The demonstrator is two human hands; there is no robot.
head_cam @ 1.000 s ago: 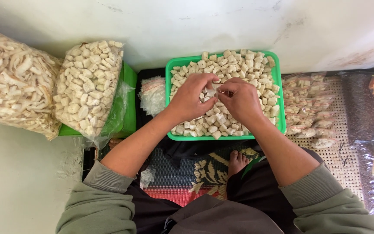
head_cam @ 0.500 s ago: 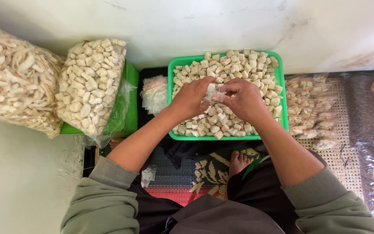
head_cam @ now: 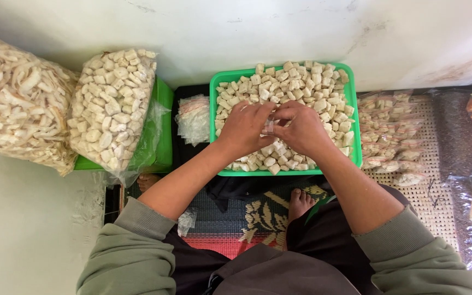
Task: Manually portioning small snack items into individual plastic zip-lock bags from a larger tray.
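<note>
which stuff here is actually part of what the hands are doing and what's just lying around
In use:
left hand
right hand
small clear bag held between them
green tray of pale cubes

Lying about:
two big bags of snacks
stack of empty small bags
filled small packets

A pale, scuffed plaster wall (head_cam: 301,33) spans from ten to two o'clock. Smooth cream floor (head_cam: 23,229) fills eight o'clock. A patterned woven mat (head_cam: 236,224) lies at six, a beige plastic lattice mat (head_cam: 438,186) at three.
</note>
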